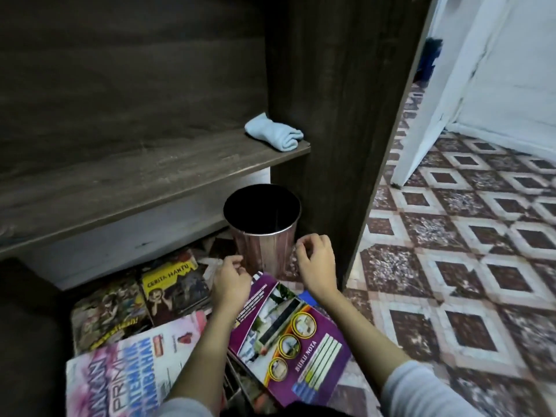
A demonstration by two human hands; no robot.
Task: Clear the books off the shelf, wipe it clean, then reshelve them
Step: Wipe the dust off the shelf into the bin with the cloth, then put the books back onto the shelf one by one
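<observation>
The dark wooden shelf [129, 179] holds no books; a folded light-blue cloth [275, 133] lies at its right end. Several books lie on the floor below: a purple notebook [288, 344], a yellow-and-black book [174, 284], a comic-cover book [108, 314] and a white-and-pink workbook [132, 368]. My left hand [230, 281] hovers over the top edge of the purple notebook, fingers loosely curled, holding nothing. My right hand [317, 263] hangs a little higher in front of the bin, fingers loosely curled too and empty.
A shiny metal waste bin [261, 236] with a dark inside stands on the floor under the shelf's right end. The cabinet's dark side panel [340, 115] rises to the right. Patterned floor tiles [451, 266] spread right toward a white door frame [427, 115].
</observation>
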